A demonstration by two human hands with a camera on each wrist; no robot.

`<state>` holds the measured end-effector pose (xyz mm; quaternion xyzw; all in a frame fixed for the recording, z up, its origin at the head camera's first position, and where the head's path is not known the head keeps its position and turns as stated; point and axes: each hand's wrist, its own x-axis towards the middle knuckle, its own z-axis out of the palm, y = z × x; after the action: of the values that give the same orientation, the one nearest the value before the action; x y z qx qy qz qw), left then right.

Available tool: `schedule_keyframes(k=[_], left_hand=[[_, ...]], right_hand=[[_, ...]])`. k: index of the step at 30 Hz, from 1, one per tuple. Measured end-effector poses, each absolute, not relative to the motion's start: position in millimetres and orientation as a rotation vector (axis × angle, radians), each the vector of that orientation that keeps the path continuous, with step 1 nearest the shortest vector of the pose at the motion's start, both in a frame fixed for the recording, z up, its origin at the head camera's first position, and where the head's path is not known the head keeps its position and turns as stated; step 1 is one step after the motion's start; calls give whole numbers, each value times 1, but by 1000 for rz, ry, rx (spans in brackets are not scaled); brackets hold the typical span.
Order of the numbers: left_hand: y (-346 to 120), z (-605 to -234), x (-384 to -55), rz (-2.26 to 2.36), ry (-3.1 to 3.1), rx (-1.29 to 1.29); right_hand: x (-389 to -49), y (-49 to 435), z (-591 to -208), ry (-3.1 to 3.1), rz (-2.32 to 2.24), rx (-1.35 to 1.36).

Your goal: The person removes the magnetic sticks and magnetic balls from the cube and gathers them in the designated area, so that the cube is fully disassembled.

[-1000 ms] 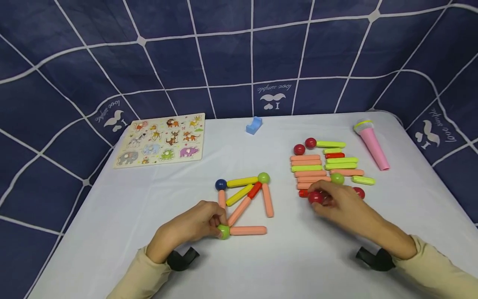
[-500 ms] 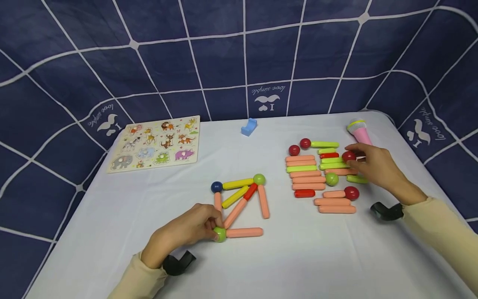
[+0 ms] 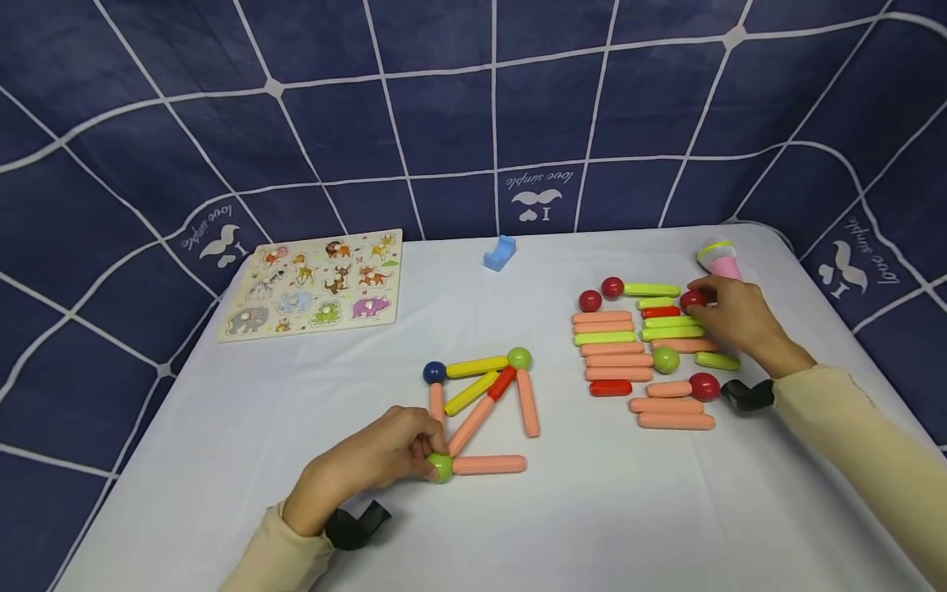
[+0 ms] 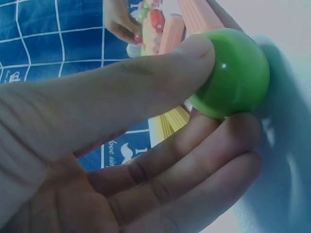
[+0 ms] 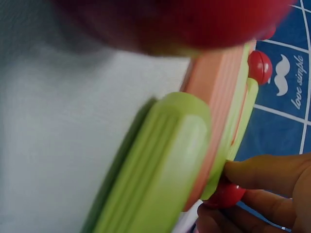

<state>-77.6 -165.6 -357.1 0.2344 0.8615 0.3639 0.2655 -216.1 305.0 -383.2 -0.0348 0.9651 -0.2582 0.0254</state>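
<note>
In the head view, a glossy green ball (image 3: pixel 441 468) is held on the white surface (image 3: pixel 562 526) in the narrow grip of the left hand (image 3: pixel 377 450), nearer to the person than the dark blue ball (image 3: pixel 434 372). Against it a salmon rod (image 3: pixel 489 465) is laid. To the right of the dark blue ball, a yellow rod (image 3: pixel 477 367) is set in line with a second green ball (image 3: pixel 519 358). Farther off and well to the right of the dark blue ball, a small red ball (image 3: pixel 692 301) is pinched in the grip of the right hand (image 3: pixel 747 316). Beyond and to the left of the dark blue ball, a puzzle board (image 3: pixel 394 289) is placed.

In the left wrist view, the green ball is shown smooth, evenly round and plain, lit by a small white glint; it is held between thumb and fingers.

In the right wrist view, the pinched red ball is partly covered by thumb and fingers, its shine visible. Another red ball (image 5: pixel 175 19) is blurred and cut off, and a lime rod (image 5: pixel 163 160) is marked by lengthwise grooves.
</note>
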Motion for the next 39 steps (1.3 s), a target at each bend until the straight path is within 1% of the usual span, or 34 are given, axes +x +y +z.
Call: schedule_keyframes(k=[9, 13, 17, 21, 25, 28, 33, 39], left_hand=[[-166, -357, -78, 982, 2329, 650], [-166, -356, -78, 975, 2332, 648], [-166, -356, -78, 960, 2335, 645], [-165, -357, -78, 949, 2341, 651], [-164, -358, -78, 951, 2339, 653], [-164, -358, -78, 961, 2334, 655], [-165, -359, -78, 989, 2325, 674], [-166, -357, -78, 987, 2334, 686]], right_hand=[[-212, 306, -379, 2995, -780, -58], [-203, 296, -372, 3047, -820, -76], [-182, 265, -361, 3101, -907, -264], [-145, 212, -355, 2992, -984, -539], [-106, 155, -359, 2805, -955, -816], [-84, 120, -366, 2686, -852, -985], [-65, 81, -381, 2546, -748, -1141], [-56, 61, -391, 2585, -676, -1288]])
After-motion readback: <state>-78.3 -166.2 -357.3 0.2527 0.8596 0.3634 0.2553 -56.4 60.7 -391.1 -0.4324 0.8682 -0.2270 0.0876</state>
